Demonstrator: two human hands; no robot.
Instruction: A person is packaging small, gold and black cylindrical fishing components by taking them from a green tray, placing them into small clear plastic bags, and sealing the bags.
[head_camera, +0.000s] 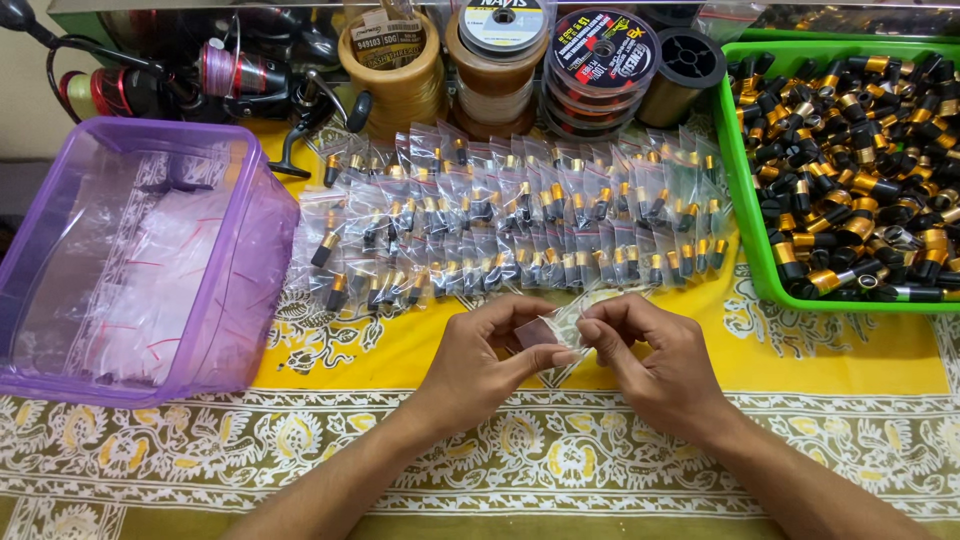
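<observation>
Yellow patterned cloth (820, 350) lies bare around both hands, left hand (478, 362) and right hand (655, 365), pinching one small clear bag (566, 322).

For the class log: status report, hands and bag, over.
Left hand and right hand both pinching small clear bag. Bagged parts lie beyond. Nothing obstructing.

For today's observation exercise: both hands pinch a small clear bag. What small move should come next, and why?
Probably spread the small clear bag's mouth with the left hand and right hand: it looks empty, while the filled bags each hold a black-and-gold part from the green tray.
</observation>
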